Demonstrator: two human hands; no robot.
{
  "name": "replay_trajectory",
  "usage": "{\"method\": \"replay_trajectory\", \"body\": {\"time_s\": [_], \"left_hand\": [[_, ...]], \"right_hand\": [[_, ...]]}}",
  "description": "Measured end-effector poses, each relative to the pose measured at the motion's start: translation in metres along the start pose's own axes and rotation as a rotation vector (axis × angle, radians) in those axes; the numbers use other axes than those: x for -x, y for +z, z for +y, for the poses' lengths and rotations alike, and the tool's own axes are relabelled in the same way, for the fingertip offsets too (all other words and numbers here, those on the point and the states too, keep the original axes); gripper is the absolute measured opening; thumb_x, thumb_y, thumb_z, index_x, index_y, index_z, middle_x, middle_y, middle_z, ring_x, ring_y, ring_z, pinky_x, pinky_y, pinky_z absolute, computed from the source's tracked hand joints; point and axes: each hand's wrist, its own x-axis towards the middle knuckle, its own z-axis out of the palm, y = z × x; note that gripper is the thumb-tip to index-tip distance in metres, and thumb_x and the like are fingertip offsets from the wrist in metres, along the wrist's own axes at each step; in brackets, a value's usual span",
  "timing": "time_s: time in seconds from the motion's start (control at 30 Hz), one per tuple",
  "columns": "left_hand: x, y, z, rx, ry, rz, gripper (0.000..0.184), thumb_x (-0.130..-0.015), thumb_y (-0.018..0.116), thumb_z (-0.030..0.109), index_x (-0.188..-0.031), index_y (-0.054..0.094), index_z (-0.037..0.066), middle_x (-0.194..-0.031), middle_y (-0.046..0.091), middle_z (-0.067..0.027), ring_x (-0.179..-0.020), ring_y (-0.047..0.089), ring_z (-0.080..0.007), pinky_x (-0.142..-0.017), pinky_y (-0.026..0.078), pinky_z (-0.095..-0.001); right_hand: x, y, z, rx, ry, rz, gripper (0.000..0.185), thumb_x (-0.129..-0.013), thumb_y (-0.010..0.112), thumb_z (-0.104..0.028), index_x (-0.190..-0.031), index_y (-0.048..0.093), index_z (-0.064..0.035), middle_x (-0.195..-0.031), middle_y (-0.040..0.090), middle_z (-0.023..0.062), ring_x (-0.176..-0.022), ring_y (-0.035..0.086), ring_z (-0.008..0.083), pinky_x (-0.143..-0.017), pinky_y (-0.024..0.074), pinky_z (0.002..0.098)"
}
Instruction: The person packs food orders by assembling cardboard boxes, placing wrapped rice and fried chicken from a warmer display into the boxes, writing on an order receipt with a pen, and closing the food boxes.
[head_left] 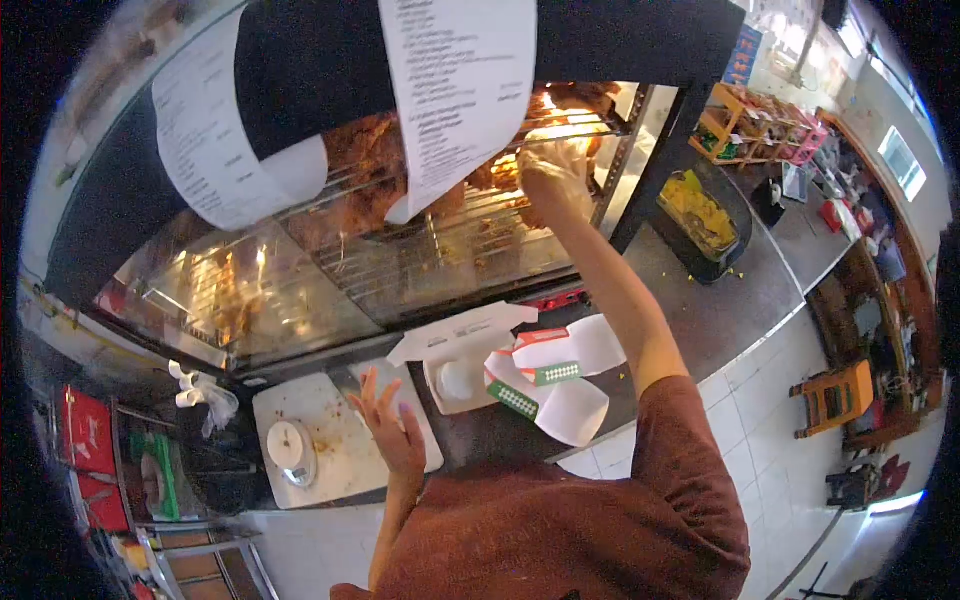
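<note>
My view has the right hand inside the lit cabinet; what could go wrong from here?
1. The right hand is inside the cabinet, near a metal rail; if that is hot, brushing it might burn the wrist.
2. The open boxes sit near the edge of the counter, close to the person's body, so a turn could knock one off.
3. The printed sheet hanging over the cabinet front may hide food behind it.

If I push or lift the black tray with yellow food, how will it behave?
Pushed, the black tray would probably slide rather than tip, as it looks broad on the counter. If lifted at a slant, it may spill, since the yellow food looks uncovered.
</note>
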Motion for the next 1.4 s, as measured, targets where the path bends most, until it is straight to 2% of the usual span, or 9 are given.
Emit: {"method": "replay_trajectory", "body": {"time_s": [0.33, 0.53, 0.6, 0.83, 0.93, 1.07, 1.2, 1.27, 1.4], "left_hand": [[0.032, -0.007, -0.025, 0.042, -0.084, 0.015, 0.021, -0.090, 0.040, 0.013, -0.105, 0.051, 0.001, -0.121, 0.044, -0.0198, -0.116, 0.040, -0.0334, -0.097, 0.030, -0.0430], [0.029, -0.004, -0.018, 0.127, -0.117, -0.114, 0.023, -0.089, 0.044, 0.012, -0.107, 0.051, -0.001, -0.120, 0.043, -0.0200, -0.117, 0.037, -0.0361, -0.103, 0.020, -0.0460], [0.030, -0.004, -0.018, 0.156, -0.118, -0.144, 0.023, -0.089, 0.044, 0.012, -0.108, 0.050, 0.000, -0.120, 0.043, -0.0193, -0.117, 0.037, -0.0357, -0.101, 0.024, -0.0453], [0.039, 0.002, -0.034, 0.210, -0.151, -0.181, 0.022, -0.090, 0.045, 0.012, -0.107, 0.050, 0.000, -0.112, 0.049, -0.0180, -0.110, 0.044, -0.0316, -0.093, 0.034, -0.0394], [0.037, 0.016, -0.040, 0.353, -0.618, -0.394, 0.022, -0.089, 0.048, 0.013, -0.105, 0.051, -0.002, -0.108, 0.051, -0.0184, -0.100, 0.049, -0.0306, -0.085, 0.039, -0.0377], [0.066, 0.083, -0.104, 0.083, -0.113, -0.254, 0.030, -0.085, 0.052, 0.016, -0.107, 0.047, -0.004, -0.108, 0.051, -0.0226, -0.089, 0.053, -0.0342, -0.078, 0.042, -0.0409], [0.053, 0.108, -0.107, 0.017, -0.452, -0.532, 0.032, -0.083, 0.053, 0.024, -0.094, 0.049, -0.006, -0.094, 0.052, -0.0269, -0.088, 0.052, -0.0405, -0.076, 0.042, -0.0442], [0.051, 0.119, -0.114, 0.135, -0.605, -0.614, 0.028, -0.083, 0.052, 0.022, -0.087, 0.050, -0.006, -0.086, 0.054, -0.0273, -0.084, 0.053, -0.0419, -0.073, 0.042, -0.0458], [0.072, 0.140, -0.151, 0.228, -0.421, -0.512, 0.022, -0.083, 0.049, 0.016, -0.078, 0.052, -0.005, -0.076, 0.056, -0.0280, -0.078, 0.055, -0.0436, -0.068, 0.042, -0.0480]], "right_hand": [[-0.050, 0.051, 0.052, -1.106, -0.262, -0.042, 0.035, -0.093, 0.039, -0.023, -0.114, 0.044, 0.0048, -0.112, 0.053, 0.0126, -0.096, 0.053, 0.0194, -0.076, 0.0471, 0.0265], [-0.036, 0.043, 0.068, -0.045, -0.425, 0.272, 0.049, -0.082, 0.052, -0.041, -0.120, 0.047, -0.0097, -0.119, 0.051, 0.0094, -0.105, 0.050, 0.0229, -0.090, 0.0402, 0.0316], [-0.014, -0.018, 0.043, -0.428, -0.157, -0.180, 0.053, -0.080, 0.053, -0.039, -0.124, 0.044, -0.0114, -0.119, 0.051, 0.0120, -0.110, 0.046, 0.0276, -0.092, 0.0374, 0.0362], [0.007, -0.026, 0.016, -0.028, -0.423, -0.066, 0.049, -0.080, 0.055, -0.034, -0.122, 0.041, -0.0120, -0.109, 0.054, 0.0143, -0.101, 0.051, 0.0299, -0.087, 0.0407, 0.0384], [-0.003, 0.025, 0.028, -0.160, -0.357, 0.064, 0.046, -0.081, 0.055, -0.025, -0.123, 0.038, -0.0162, -0.097, 0.055, 0.0127, -0.092, 0.054, 0.0278, -0.078, 0.0434, 0.0361], [0.082, -0.019, 0.010, -0.688, -0.167, 0.105, 0.036, -0.088, 0.045, -0.023, -0.122, 0.044, -0.0116, -0.114, 0.053, 0.0095, -0.101, 0.053, 0.0258, -0.091, 0.0406, 0.0316], [0.143, 0.029, 0.006, -2.258, 0.044, -0.201, 0.037, -0.087, 0.047, -0.027, -0.119, 0.046, -0.0082, -0.113, 0.054, 0.0129, -0.105, 0.052, 0.0261, -0.090, 0.0421, 0.0327], [0.162, 0.053, 0.002, -0.358, -0.453, -0.238, 0.038, -0.087, 0.048, -0.025, -0.120, 0.045, -0.0071, -0.117, 0.050, 0.0148, -0.109, 0.049, 0.0288, -0.093, 0.0397, 0.0366], [0.246, 0.158, -0.025, -1.562, -0.273, -0.457, 0.039, -0.087, 0.049, -0.023, -0.123, 0.042, -0.0089, -0.119, 0.048, 0.0148, -0.111, 0.046, 0.0267, -0.091, 0.0415, 0.0352]]}}
